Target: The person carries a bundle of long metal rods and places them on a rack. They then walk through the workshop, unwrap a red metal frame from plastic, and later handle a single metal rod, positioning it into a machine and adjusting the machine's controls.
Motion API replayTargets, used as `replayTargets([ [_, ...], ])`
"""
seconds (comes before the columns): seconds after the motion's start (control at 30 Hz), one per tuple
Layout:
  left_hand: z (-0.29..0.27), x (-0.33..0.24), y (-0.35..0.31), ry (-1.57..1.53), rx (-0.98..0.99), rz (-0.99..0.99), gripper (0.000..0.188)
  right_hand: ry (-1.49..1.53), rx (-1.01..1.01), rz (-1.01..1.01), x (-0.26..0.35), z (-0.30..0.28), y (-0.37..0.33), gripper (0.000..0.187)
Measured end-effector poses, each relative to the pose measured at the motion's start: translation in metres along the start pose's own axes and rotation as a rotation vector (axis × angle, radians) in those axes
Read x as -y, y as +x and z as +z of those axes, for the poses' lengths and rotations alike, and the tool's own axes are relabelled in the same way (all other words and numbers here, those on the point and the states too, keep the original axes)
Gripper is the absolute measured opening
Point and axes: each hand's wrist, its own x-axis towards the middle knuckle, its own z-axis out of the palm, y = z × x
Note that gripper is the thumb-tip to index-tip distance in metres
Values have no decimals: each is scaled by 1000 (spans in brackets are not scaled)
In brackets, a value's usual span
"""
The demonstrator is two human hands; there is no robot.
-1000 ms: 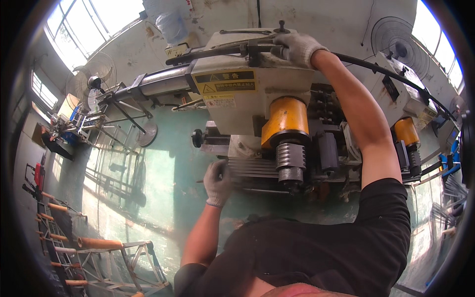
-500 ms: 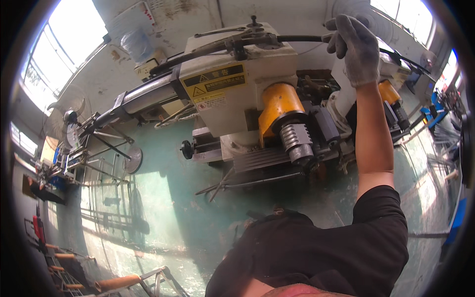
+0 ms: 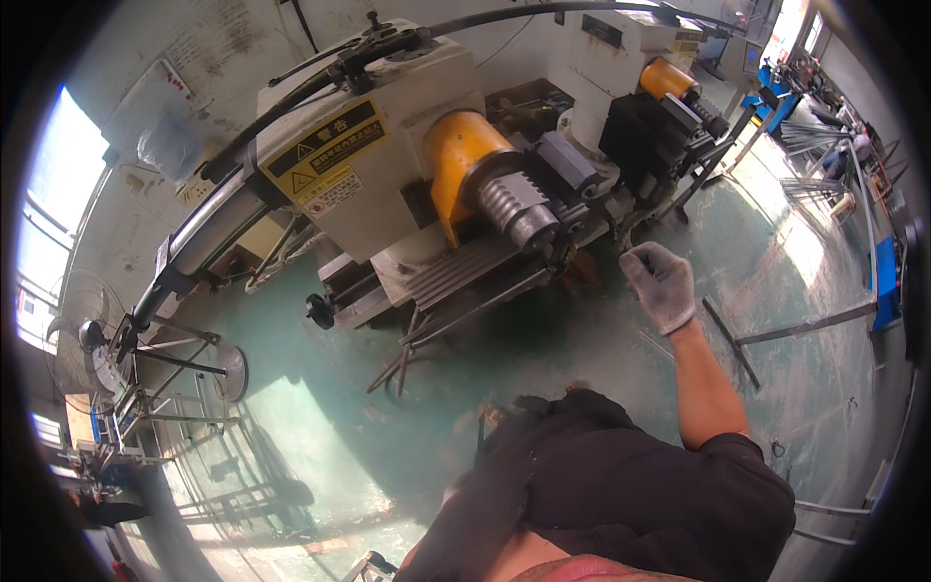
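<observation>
My right hand (image 3: 661,286), in a grey work glove, hangs over the floor just right of a pale machine (image 3: 369,213). Its fingers are curled in, and nothing shows sticking out of them. Closest to it are the machine's front parts: a dark block (image 3: 564,163) and a ribbed metal spindle (image 3: 519,209) below an orange cylindrical housing (image 3: 465,150). Along the machine's top runs a long black hose (image 3: 524,12). My left hand does not show; my dark shirt (image 3: 621,485) fills the lower middle.
A second pale machine with an orange housing (image 3: 669,78) stands further right. A metal stand (image 3: 184,364) and a fan (image 3: 92,335) are at left. Thin bars (image 3: 732,344) lie on the green floor (image 3: 320,427). Metal pieces (image 3: 819,141) are heaped at far right.
My right hand has come down from beside the black hose, and its fingers are now more curled. The machines have shifted left in the picture as the view turned.
</observation>
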Motion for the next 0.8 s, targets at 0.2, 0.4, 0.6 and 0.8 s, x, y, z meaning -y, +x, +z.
replayTargets([
  [0.2, 36, -30, 61, 136, -56, 209, 44, -320, 141, 64, -62, -9, -59, 20],
  [0.4, 91, -48, 106, 514, -37, 333, 45, -339, 354, 61, -101, -38, -92, 22],
  [0.6, 145, -56, 104, 1341, -337, 255, 29, -327, 401, 112, -144, -80, -118, 23],
  [0.8, 168, -60, 107, 1434, -535, 455, 20, -321, 370, 110, -172, -114, -139, 25],
])
